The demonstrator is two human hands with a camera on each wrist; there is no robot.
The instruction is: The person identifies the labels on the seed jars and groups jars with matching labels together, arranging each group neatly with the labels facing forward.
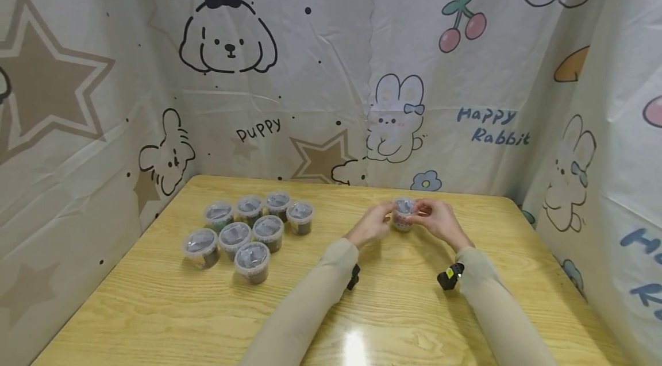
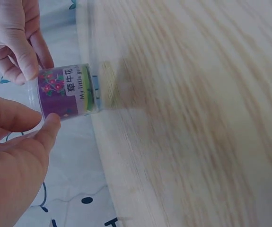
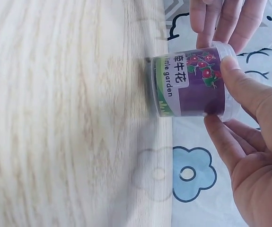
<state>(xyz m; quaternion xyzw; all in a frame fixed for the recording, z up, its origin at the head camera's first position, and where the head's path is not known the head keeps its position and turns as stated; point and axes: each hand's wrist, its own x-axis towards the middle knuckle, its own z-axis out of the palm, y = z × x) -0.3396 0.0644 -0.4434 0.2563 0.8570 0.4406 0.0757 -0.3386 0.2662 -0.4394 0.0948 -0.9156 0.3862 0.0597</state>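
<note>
Both hands are at a small clear plastic tub [image 1: 402,221] at the right rear of the table. Its purple label shows red flowers and "My little garden", plain in the right wrist view on the tub [image 3: 192,82]. My left hand [image 1: 371,223] holds the tub's left side, thumb and finger near the lid rim, as the left wrist view shows the left hand [image 2: 17,146]. From the right, my right hand [image 1: 439,221] pinches it near the lid with thumb and fingers. The tub stands upright, its base at or just above the wood; contact is unclear.
Several similar lidded tubs [image 1: 253,262] stand in a loose group on the left of the wooden table [image 1: 393,320]. A printed cloth [image 1: 320,79] hangs behind the table and along both sides. Each wrist carries a black device [image 1: 450,277].
</note>
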